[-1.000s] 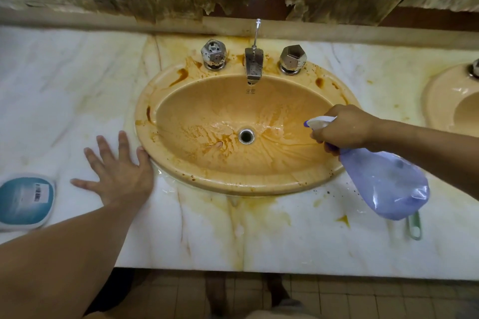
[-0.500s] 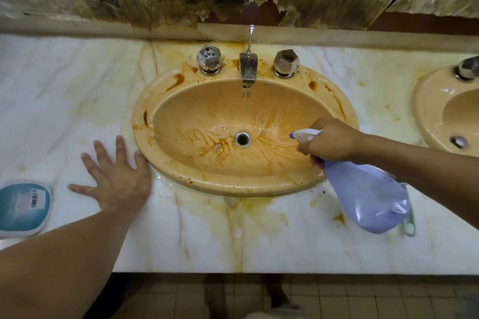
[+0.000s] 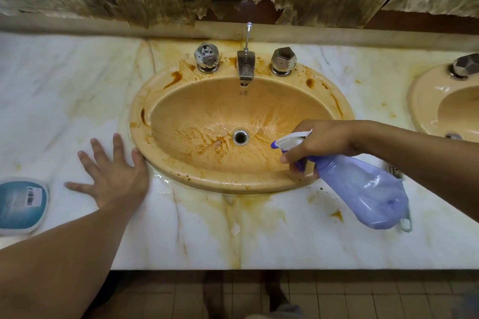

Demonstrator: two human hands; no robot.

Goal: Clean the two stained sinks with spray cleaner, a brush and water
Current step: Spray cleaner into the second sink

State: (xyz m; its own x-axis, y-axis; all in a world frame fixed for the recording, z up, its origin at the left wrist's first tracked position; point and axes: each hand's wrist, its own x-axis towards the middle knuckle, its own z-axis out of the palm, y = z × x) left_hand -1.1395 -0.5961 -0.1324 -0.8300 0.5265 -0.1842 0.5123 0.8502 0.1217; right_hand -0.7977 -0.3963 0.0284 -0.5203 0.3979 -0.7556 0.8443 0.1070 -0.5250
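A tan oval sink (image 3: pixel 181 171) with brown stains sits in the marble counter, its bowl wet around the drain (image 3: pixel 240 137). My right hand (image 3: pixel 321 142) grips the neck of a purple spray bottle (image 3: pixel 363 189), the white nozzle pointing left over the bowl's right side. My left hand (image 3: pixel 114 176) lies flat with spread fingers on the counter, thumb touching the sink's left rim. A second tan sink (image 3: pixel 425 101) shows at the right edge. A brush handle (image 3: pixel 406 224) pokes out from behind the bottle.
A chrome faucet (image 3: pixel 245 65) stands between two knobs (image 3: pixel 206 57) (image 3: pixel 283 61) behind the sink. A round teal-and-white object (image 3: pixel 22 204) lies at the counter's left. The marble counter (image 3: pixel 259 228) is yellow-stained. Stained newspaper covers the wall.
My right hand with the spray bottle has shifted slightly left and down over the bowl. The view has tilted, showing more of the second sink. My left hand stays put.
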